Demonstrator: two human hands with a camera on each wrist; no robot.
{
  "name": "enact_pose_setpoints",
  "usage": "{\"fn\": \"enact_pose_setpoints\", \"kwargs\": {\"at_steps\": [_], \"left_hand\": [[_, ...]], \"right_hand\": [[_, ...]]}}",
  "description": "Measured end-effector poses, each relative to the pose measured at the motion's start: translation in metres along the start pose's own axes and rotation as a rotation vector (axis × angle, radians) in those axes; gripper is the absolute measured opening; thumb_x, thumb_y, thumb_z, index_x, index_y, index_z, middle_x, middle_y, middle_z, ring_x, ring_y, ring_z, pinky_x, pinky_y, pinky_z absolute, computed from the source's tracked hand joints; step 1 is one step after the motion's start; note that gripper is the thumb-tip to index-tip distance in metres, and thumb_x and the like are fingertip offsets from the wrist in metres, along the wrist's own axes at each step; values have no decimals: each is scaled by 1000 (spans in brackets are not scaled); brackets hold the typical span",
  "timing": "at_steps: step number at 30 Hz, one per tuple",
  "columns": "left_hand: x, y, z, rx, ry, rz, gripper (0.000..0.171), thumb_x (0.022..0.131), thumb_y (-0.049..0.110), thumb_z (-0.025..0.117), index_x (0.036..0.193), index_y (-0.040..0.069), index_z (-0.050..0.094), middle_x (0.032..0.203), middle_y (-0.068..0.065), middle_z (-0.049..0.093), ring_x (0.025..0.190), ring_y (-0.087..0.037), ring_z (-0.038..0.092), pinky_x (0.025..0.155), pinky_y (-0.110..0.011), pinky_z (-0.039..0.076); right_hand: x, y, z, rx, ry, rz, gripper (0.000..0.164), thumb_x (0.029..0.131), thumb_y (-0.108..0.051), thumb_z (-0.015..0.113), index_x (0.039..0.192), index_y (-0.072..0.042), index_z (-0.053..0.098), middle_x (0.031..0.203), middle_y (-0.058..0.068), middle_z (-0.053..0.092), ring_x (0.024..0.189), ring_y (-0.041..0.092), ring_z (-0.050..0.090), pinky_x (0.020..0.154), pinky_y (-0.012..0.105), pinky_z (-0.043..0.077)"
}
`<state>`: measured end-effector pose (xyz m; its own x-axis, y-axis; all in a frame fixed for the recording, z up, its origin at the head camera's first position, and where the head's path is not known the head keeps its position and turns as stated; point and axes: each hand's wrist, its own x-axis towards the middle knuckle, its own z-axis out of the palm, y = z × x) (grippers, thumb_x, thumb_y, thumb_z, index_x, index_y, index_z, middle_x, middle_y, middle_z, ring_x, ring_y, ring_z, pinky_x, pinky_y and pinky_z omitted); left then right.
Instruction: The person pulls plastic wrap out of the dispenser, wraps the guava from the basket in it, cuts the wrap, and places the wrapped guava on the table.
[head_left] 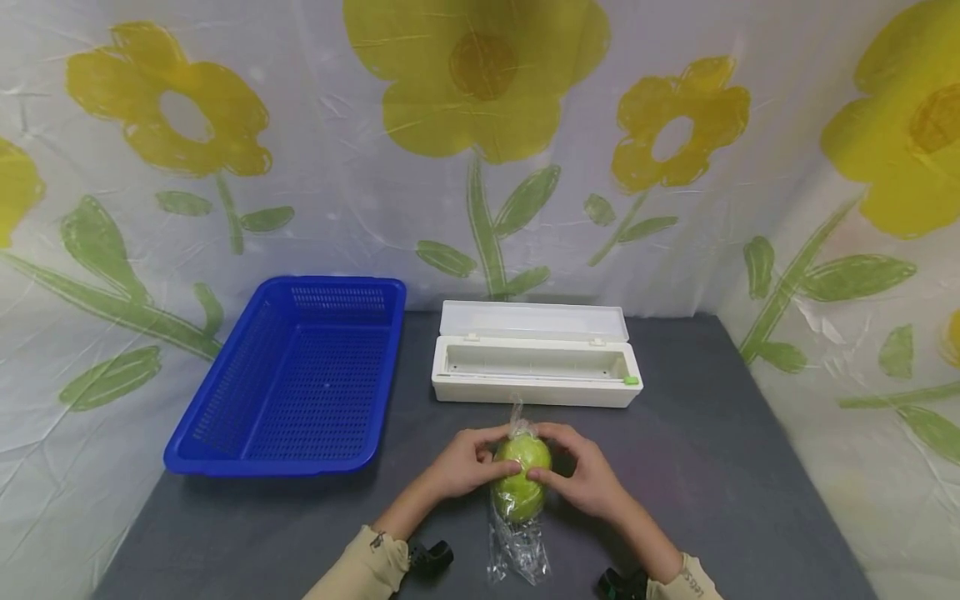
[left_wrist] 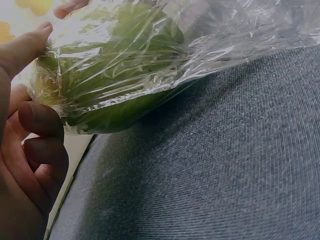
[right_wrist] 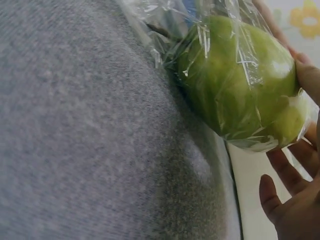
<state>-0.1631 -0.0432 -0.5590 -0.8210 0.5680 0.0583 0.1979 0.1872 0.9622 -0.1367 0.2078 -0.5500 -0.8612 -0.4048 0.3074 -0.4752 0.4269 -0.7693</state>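
A smooth green fruit [head_left: 521,487], its exact kind unclear, is wrapped in clear cling film [head_left: 517,546]. Loose film trails from its near end, and a short twist stands up at the far end. My left hand [head_left: 467,464] holds the fruit's left side, thumb on top and index finger at the far end; its other fingers are curled in the left wrist view. From the right, my right hand [head_left: 588,475] holds the same fruit with thumb and index finger. The right wrist view shows the fruit [right_wrist: 240,80] under wrinkled film, a dark stem at one end.
Behind the hands stands a long white box [head_left: 532,392] with its clear lid [head_left: 532,321] raised and a small green slider at its right end. A blue plastic basket [head_left: 277,467] sits at the left. Dark grey cloth [head_left: 720,467] covers the table; a flowered curtain hangs around it.
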Motion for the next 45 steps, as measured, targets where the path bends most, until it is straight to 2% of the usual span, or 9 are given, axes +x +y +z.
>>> {"fn": "enact_pose_setpoints", "kwargs": {"at_steps": [2,12,16,20,24,27,35,39,45], "left_hand": [[0,1,0,14,-5,0,59,97,21,80,152,9,60,50,11,38,43,0,32,45,-20,31],[5,9,-3,158,-46,40,53,98,32,79,147,18,66,50,10,42,42,3,34,45,-19,32],[7,9,-3,180,-63,57,49,98,32,78,143,15,68,50,10,43,42,3,36,46,-19,33],[6,6,-3,165,-57,45,50,99,30,78,145,13,65,52,4,45,43,3,36,46,-18,33],[5,5,-3,98,-42,29,67,99,26,78,157,8,51,103,-14,76,45,2,40,47,-18,36],[5,3,-4,56,-51,40,78,99,22,77,163,2,38,149,-20,60,48,0,42,48,-19,39],[9,1,-6,170,-80,81,64,102,21,74,158,4,49,148,-9,56,53,1,42,53,-19,43],[10,2,-6,230,-75,105,58,102,23,73,155,9,55,147,-7,58,55,1,45,55,-19,45],[9,0,-6,251,-25,128,52,98,30,79,147,16,65,141,-3,65,58,1,50,56,-21,48]], "right_hand": [[0,1,1,-10,10,-16,55,88,-15,88,138,-11,67,134,9,70,120,21,66,90,48,59],[13,-10,-17,-94,-127,-100,98,90,-22,87,168,-13,29,148,10,54,118,25,63,94,52,56],[20,-15,-24,-172,-196,-175,93,91,-28,87,167,-17,35,163,9,43,138,30,53,104,59,51],[23,-16,-24,-243,-201,-283,73,91,-26,86,156,-14,54,157,5,56,142,30,52,105,60,47],[22,-16,-20,-298,-140,-420,57,90,-21,87,142,-9,68,141,4,69,130,28,60,98,55,48],[21,-16,-16,-328,-98,-517,48,91,-19,85,136,-8,72,133,2,73,125,29,63,96,52,48],[15,-17,-11,-436,-75,-692,53,84,-5,87,135,-10,74,130,-2,75,123,27,65,97,48,47],[13,-18,-12,-480,-86,-708,70,73,1,92,139,-12,72,132,-2,75,125,27,64,98,48,45],[14,-18,-15,-358,-84,-535,62,86,-8,87,144,-11,65,146,9,63,134,33,57,102,54,47]]}}
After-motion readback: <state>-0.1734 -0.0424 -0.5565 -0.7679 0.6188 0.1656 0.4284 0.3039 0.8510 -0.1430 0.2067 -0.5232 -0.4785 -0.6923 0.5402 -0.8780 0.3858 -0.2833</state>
